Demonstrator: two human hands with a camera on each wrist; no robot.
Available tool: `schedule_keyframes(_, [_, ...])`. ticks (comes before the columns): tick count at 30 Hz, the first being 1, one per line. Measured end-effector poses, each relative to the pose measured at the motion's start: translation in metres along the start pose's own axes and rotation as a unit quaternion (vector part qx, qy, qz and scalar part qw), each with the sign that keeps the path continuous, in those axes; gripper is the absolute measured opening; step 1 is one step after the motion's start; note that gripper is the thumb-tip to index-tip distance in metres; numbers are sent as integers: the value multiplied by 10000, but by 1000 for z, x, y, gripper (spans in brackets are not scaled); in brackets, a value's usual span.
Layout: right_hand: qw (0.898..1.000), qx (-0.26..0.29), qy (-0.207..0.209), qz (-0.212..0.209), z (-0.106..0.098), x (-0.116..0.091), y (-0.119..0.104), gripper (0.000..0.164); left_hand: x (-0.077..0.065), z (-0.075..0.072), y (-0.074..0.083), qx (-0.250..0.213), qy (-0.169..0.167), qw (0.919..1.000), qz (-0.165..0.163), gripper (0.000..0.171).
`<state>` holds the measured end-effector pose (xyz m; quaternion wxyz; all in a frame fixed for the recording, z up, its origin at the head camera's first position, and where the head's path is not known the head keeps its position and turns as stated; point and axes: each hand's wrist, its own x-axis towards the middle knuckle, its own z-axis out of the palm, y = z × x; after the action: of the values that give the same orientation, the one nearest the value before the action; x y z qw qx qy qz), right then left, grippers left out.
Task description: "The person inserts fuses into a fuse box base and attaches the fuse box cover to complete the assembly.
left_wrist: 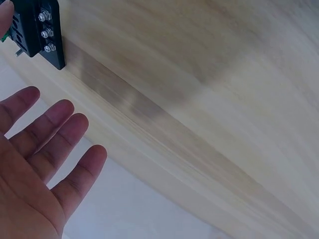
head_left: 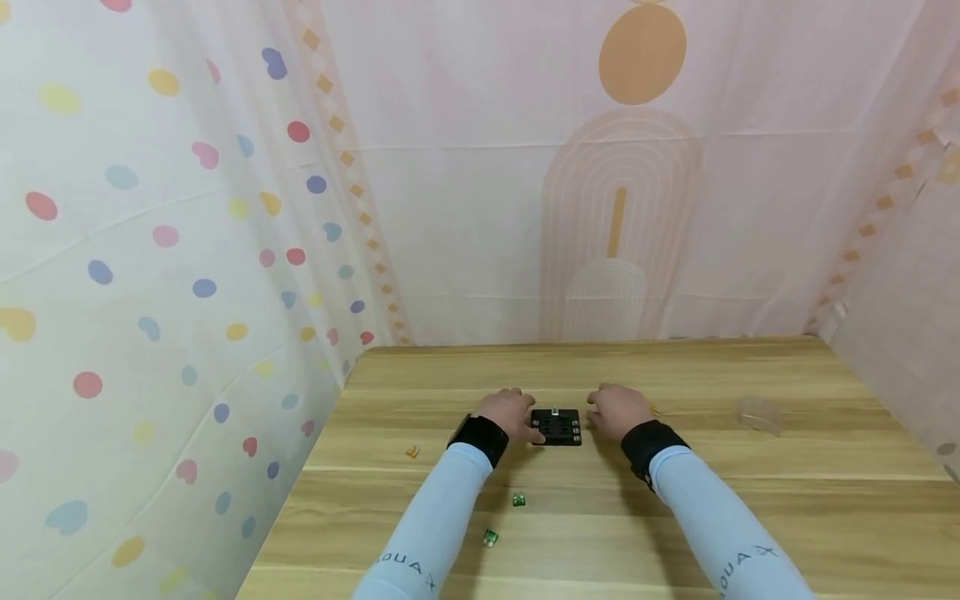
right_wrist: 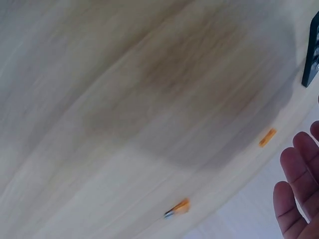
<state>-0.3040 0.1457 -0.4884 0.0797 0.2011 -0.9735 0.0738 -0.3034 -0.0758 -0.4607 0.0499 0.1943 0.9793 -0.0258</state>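
Note:
A black fuse block (head_left: 557, 427) lies on the table between the two hands. Metal screw terminals line its side in the left wrist view, and a bit of green shows at its far edge (left_wrist: 35, 30). My left hand (head_left: 510, 414) is at the block's left side, thumb at its near left corner; whether it touches cannot be told. Its fingers (left_wrist: 55, 122) are spread and relaxed. To the right of the block, slightly apart, my right hand (head_left: 619, 411) hovers with loosely bent fingers, holding nothing visible. Two orange blade fuses (right_wrist: 178, 207) lie near it in the right wrist view.
Two green blade fuses (head_left: 519, 499) lie nearer the front, between the forearms. One orange fuse (head_left: 412, 451) is left of the left wrist. A clear plastic piece (head_left: 760, 414) rests at the right. Patterned curtains (head_left: 465, 208) hang behind and left of the wooden table (head_left: 750, 492).

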Motion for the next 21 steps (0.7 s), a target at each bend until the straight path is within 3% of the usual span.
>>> schedule_keyframes(21, [9981, 92, -187, 587, -8, -23, 47, 10, -1, 6, -8, 34, -34, 9999, -125, 76])
